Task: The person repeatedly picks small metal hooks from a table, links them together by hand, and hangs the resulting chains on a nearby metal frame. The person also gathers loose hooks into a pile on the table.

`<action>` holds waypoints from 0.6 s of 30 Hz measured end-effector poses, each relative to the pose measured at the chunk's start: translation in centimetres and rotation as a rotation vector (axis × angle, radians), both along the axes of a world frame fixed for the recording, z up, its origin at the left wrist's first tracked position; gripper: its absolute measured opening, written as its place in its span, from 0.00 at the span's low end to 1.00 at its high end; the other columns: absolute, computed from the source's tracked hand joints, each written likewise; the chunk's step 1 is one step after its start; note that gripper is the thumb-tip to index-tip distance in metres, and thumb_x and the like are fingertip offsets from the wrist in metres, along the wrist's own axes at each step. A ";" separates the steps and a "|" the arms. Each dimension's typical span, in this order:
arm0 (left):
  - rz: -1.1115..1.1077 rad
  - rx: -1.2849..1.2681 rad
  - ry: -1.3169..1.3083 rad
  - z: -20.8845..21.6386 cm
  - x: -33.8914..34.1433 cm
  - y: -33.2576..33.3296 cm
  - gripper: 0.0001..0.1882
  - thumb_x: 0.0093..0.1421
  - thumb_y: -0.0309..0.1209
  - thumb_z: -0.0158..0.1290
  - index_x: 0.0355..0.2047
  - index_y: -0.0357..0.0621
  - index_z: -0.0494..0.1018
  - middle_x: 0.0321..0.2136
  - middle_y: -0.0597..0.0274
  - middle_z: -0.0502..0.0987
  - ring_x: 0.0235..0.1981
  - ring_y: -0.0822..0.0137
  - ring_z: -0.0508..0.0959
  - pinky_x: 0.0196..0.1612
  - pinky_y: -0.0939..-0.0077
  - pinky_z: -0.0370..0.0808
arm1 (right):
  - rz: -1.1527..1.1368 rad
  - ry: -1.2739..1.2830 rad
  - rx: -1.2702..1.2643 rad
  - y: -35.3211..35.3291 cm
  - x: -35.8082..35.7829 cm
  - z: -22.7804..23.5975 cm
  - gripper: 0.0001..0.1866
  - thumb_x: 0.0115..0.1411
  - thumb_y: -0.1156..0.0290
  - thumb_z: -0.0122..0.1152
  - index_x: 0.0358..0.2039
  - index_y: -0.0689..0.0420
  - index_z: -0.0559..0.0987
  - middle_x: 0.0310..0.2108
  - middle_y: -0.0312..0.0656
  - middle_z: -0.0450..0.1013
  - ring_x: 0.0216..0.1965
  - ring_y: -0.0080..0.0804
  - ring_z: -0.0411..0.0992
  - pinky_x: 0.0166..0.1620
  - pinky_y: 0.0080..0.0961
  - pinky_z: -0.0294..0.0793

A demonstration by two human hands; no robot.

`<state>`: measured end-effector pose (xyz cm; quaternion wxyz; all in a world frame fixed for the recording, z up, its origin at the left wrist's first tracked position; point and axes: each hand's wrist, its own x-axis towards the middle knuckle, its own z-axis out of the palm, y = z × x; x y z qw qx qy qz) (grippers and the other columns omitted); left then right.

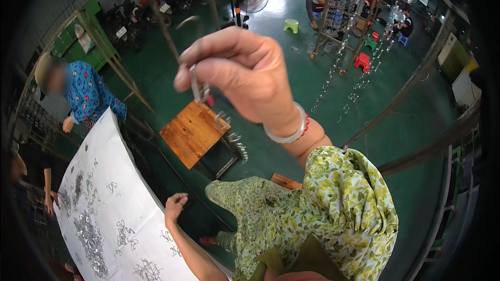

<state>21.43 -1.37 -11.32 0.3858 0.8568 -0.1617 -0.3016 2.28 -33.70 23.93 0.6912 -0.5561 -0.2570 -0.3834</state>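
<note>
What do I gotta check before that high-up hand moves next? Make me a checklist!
1. Right hand pinching a metal piece: ok, it's between thumb and fingers.
2. Left hand empty: cannot tell, its fingers are curled.
3. Dangling metal pieces clear of the wooden stool: cannot tell, they overlap in this view.
4. Loose metal pieces gathered in one pile on the white sheet: not ok, several clusters.

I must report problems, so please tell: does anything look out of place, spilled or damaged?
Small pale bits on the floor near the green stool look dropped, though too small to identify. Otherwise nothing stands out on the white worktop.
</note>
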 end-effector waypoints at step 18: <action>0.178 0.001 -0.067 -8.0 3.1 3.6 0.16 0.58 0.29 0.59 0.48 0.44 0.77 0.42 0.56 0.80 0.45 0.59 0.77 0.49 0.64 0.70 | -0.705 -0.205 0.116 -14.7 -19.6 5.3 0.10 0.59 0.78 0.63 0.41 0.66 0.79 0.34 0.49 0.79 0.36 0.32 0.78 0.41 0.25 0.76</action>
